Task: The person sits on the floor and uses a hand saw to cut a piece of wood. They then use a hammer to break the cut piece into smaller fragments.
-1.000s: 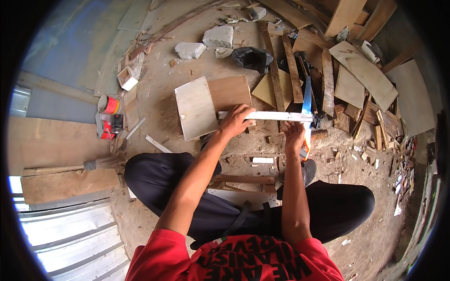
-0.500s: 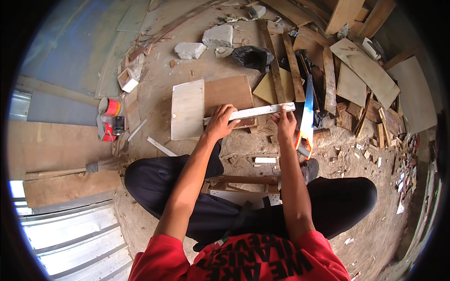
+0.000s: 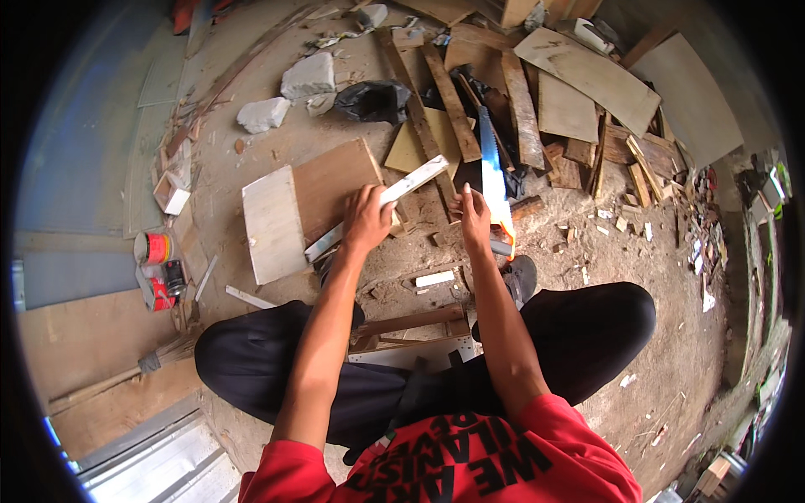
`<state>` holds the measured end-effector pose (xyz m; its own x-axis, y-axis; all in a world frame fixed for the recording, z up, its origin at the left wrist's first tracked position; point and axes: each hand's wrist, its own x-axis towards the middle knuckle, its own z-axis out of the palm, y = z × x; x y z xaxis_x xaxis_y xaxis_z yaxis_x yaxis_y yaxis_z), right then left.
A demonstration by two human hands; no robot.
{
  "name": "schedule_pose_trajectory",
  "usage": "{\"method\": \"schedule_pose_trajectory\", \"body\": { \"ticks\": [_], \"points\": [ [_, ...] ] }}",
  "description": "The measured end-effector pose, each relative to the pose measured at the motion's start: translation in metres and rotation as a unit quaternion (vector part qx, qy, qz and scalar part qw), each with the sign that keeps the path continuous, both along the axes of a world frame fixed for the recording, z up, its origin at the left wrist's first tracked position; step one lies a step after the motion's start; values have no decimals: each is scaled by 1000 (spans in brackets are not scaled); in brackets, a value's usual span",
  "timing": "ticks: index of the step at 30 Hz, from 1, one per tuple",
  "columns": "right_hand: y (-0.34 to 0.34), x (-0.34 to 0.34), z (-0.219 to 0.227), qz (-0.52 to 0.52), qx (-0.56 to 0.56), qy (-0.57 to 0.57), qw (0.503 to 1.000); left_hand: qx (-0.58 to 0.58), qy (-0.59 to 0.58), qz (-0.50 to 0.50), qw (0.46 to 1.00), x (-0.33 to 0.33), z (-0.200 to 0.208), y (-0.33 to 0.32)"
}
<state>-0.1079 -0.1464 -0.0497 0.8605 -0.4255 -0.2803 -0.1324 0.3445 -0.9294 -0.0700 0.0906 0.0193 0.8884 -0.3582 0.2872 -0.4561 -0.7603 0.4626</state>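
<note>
A white-painted wooden strip [image 3: 415,180] slants up to the right, with my left hand [image 3: 367,220] closed around its middle. Its lower end shows to the left of that hand, over a brown and whitish wooden panel [image 3: 334,186] on the ground. My right hand [image 3: 472,216] is apart from the strip, its fingers loosely bent and nothing visible in them. Just right of it lies a handsaw [image 3: 495,180] with an orange and grey handle, which my right wrist partly overlaps.
Planks and boards [image 3: 527,117] are heaped at the far right. A black plastic bag [image 3: 373,102] and pale blocks [image 3: 308,75] lie beyond the panel. Red cans [image 3: 153,248] stand at left. Between my legs is a wooden frame [image 3: 411,323]; a short white offcut [image 3: 434,278] lies near it.
My right hand has let go of the strip's right end and moved slightly down, beside the saw. The strip has tilted more steeply in my left hand. The whole view has shifted and turned.
</note>
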Motion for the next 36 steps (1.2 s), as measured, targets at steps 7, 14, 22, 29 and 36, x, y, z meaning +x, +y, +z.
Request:
{"method": "schedule_pose_trajectory", "body": {
  "ticks": [7,14,22,29,36],
  "points": [
    [-47,-38,-86,-99,-342,61,932,-17,-8,35,999,-10,4,10],
    [3,-26,-79,-37,-341,24,939,24,-43,118,992,-8,16,19],
    [9,-26,-82,-58,-391,16,918,100,-31,168,980,-11,-4,31],
    [2,6,-54,-85,-308,-53,946,-32,-86,88,992,-15,47,25],
    [138,11,217,142,-66,-301,941,-170,-58,136,974,-45,185,104]
  ]
}}
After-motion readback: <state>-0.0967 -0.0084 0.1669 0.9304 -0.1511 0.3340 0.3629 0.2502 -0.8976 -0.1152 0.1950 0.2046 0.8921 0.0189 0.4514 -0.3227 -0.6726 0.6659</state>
